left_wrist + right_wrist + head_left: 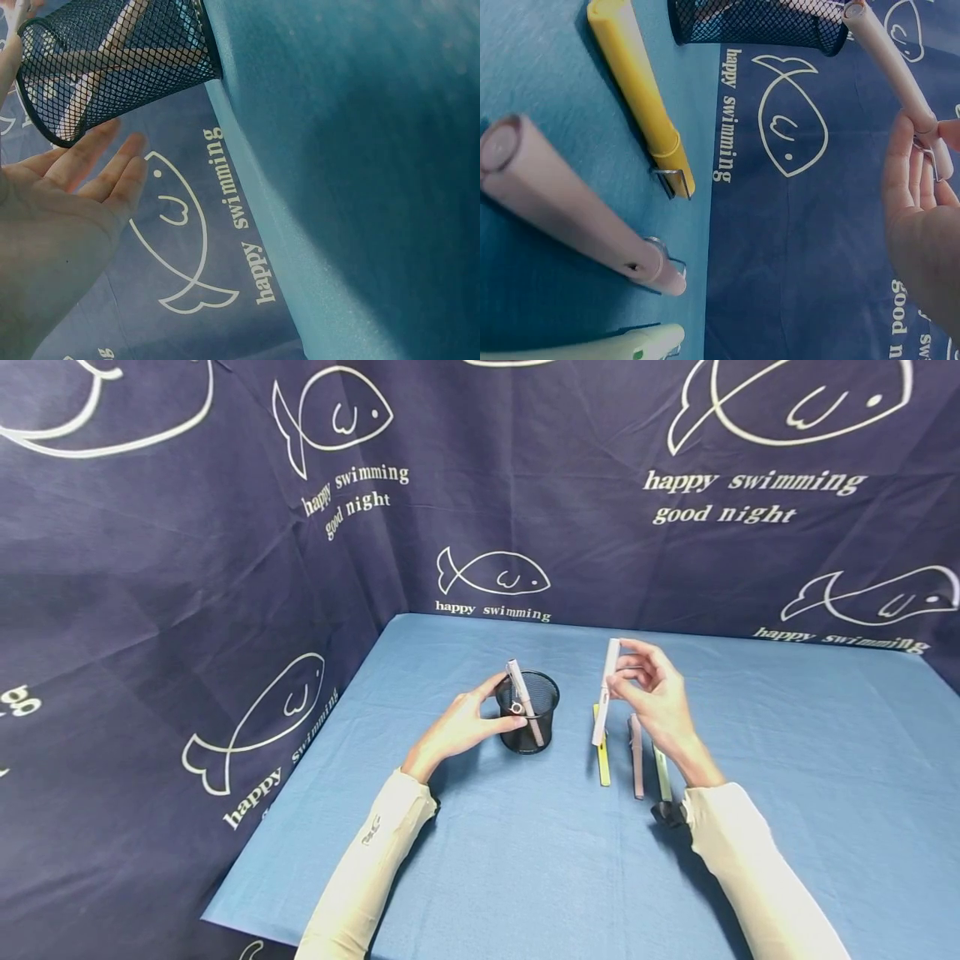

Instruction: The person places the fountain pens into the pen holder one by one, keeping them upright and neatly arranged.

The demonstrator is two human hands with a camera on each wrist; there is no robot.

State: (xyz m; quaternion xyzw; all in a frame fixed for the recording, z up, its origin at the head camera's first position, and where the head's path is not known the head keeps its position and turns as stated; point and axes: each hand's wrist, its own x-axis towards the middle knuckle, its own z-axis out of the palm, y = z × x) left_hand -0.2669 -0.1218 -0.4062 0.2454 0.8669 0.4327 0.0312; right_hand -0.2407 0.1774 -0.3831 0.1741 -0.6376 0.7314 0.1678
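My left hand (465, 725) grips a black mesh pen holder (517, 740) near its rim, thumb in front and a finger at the far side. Inside leans a pale pen (515, 678); through the mesh in the left wrist view, two pens cross. My right hand (662, 695) pinches a pale pink pen (889, 64) between thumb and fingers, tilted and raised above the table, to the right of the holder. Below that hand lie a yellow pen (603, 767), a mauve pen (637, 764) and a light green pen (662, 779), the green one partly hidden by the hand.
A blue cloth covers the table (525, 860). Behind and to the left hangs a dark blue curtain (600, 560) with white fish and lettering. Beside the green pen's near end, a black wrist device (666, 814) sits at the right cuff.
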